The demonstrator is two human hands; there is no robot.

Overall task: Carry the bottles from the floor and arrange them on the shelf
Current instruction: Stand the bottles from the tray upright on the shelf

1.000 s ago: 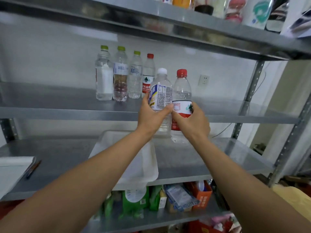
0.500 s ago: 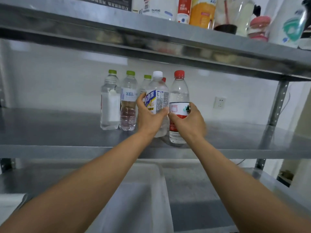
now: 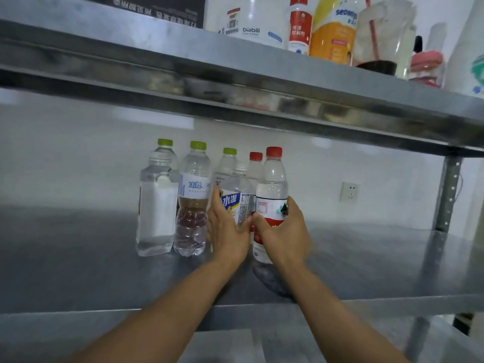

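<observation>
My left hand (image 3: 227,234) grips a clear bottle with a blue-and-white label (image 3: 237,197), its cap blurred against the wall. My right hand (image 3: 284,233) grips a red-capped bottle with a red-and-white label (image 3: 272,187). Both bottles stand upright on the steel middle shelf (image 3: 78,271), side by side. Behind and left of them stands a row: a square clear bottle with a green cap (image 3: 157,205), a green-capped bottle with brownish liquid (image 3: 193,203), another green-capped bottle (image 3: 228,161) and a red-capped one (image 3: 255,163), both partly hidden.
The upper shelf (image 3: 235,82) hangs low over the bottle caps and carries cartons, an orange bottle (image 3: 332,30) and cups. A shelf post (image 3: 447,195) stands at the right. A wall socket (image 3: 349,192) sits behind. Bare steel stretches right of my right hand.
Both hands have carried their bottles up from in front of the shelf onto it and pushed them back toward the row. The view has tilted up.
</observation>
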